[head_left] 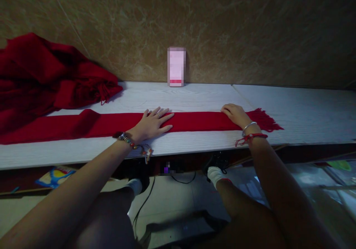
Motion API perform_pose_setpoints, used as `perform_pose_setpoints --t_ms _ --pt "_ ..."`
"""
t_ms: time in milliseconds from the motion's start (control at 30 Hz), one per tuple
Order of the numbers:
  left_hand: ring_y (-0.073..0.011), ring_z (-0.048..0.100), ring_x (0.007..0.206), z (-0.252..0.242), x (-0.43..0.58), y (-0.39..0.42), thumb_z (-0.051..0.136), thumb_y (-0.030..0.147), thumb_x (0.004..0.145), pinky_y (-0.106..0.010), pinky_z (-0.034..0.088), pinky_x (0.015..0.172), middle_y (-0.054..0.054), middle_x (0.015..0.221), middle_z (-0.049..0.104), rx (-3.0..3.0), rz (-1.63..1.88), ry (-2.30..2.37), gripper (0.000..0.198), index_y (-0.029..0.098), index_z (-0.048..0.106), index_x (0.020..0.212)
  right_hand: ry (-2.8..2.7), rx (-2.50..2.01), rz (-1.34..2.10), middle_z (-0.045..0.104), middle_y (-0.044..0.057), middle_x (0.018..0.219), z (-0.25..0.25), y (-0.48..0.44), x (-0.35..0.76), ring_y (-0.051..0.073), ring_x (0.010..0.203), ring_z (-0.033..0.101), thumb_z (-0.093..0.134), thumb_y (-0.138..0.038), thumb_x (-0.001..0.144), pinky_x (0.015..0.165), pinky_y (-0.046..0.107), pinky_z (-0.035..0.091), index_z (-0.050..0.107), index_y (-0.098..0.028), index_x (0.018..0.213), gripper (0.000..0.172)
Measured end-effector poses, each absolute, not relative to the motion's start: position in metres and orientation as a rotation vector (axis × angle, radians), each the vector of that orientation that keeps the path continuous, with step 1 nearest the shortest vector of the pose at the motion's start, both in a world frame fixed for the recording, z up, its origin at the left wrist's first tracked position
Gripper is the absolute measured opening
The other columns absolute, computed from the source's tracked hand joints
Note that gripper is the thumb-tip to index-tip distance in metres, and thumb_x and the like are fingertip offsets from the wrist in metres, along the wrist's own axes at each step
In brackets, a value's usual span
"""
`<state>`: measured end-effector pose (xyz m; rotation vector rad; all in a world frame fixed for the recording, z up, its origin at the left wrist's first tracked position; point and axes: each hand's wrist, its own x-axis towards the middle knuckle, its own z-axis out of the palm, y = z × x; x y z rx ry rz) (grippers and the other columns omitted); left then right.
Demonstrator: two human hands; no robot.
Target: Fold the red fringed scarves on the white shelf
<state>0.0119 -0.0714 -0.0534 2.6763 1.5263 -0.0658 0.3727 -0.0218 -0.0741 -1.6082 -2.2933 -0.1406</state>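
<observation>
A long red scarf [200, 121] lies in a flat folded strip along a narrow white wood-grain ledge [306, 111]. My left hand [151, 124] rests palm down across the middle of the strip, its fingers spread out. Near the fringed right end, my right hand [236, 115] is closed, with bent fingers at the scarf's far edge; the tips are partly hidden. The fringe [265, 121] sticks out to the right of that wrist. Toward the left, a raised fold shows in the strip.
A heap of red fringed cloth [61, 78] sits at the back left, partly over the ledge. A phone-shaped object [176, 65], its front blurred, leans against the brown marbled wall [222, 30]. Below the ledge are my legs, dark shoes and a black cable [146, 200] on the floor.
</observation>
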Motion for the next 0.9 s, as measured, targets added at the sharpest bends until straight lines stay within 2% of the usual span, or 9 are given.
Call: perform_pose_setpoints --t_ms 300,433,533,633,900 --pt "-0.0321 0.020 0.139 -0.052 0.012 -0.073 0.030 0.050 0.092 -0.060 0.018 0.107 -0.004 0.153 0.025 2.687 -0.015 1.504 0.054 0.027 0.034 0.141 -2.066 -1.812 -0.311 0.068 0.011 0.077 -0.078 -0.026 0.421 0.027 0.082 0.061 0.048 -0.024 0.080 0.079 0.043 0.047 0.066 -0.020 0.070 0.021" --pt "-0.0307 0.022 0.138 -0.045 0.031 -0.077 0.033 0.046 0.093 -0.058 0.017 0.109 -0.009 0.150 0.031 2.772 0.050 1.475 0.051 0.018 0.043 0.135 -2.119 -1.702 -0.322 0.069 0.012 0.089 -0.069 -0.030 0.411 0.027 0.092 0.061 0.049 -0.025 0.081 0.087 0.044 0.046 0.069 -0.019 0.080 0.021" --pt "-0.0273 0.024 0.138 -0.042 0.054 -0.079 0.030 0.044 0.095 -0.054 0.018 0.110 -0.010 0.150 0.030 2.826 0.136 1.426 0.051 0.017 0.038 0.138 -2.301 -1.589 -0.137 0.070 0.008 0.096 -0.063 -0.032 0.392 0.024 0.094 0.062 0.048 -0.024 0.082 0.088 0.041 0.046 0.070 -0.021 0.088 0.023" --pt "-0.0288 0.022 0.139 -0.046 0.072 -0.081 0.028 0.047 0.095 -0.054 0.021 0.109 -0.010 0.151 0.027 2.800 0.128 1.390 0.055 0.018 0.034 0.141 -2.405 -1.547 -0.008 0.071 0.007 0.097 -0.063 -0.036 0.385 0.023 0.093 0.063 0.047 -0.021 0.082 0.087 0.041 0.047 0.070 -0.021 0.090 0.025" --pt "-0.0320 0.017 0.139 -0.053 0.073 -0.078 0.026 0.048 0.095 -0.057 0.016 0.109 -0.008 0.153 0.020 2.692 -0.006 1.348 0.057 0.021 0.026 0.145 -2.201 -1.719 -0.187 0.071 0.007 0.089 -0.070 -0.045 0.423 0.025 0.088 0.064 0.047 -0.017 0.080 0.084 0.043 0.048 0.071 -0.022 0.080 0.025"
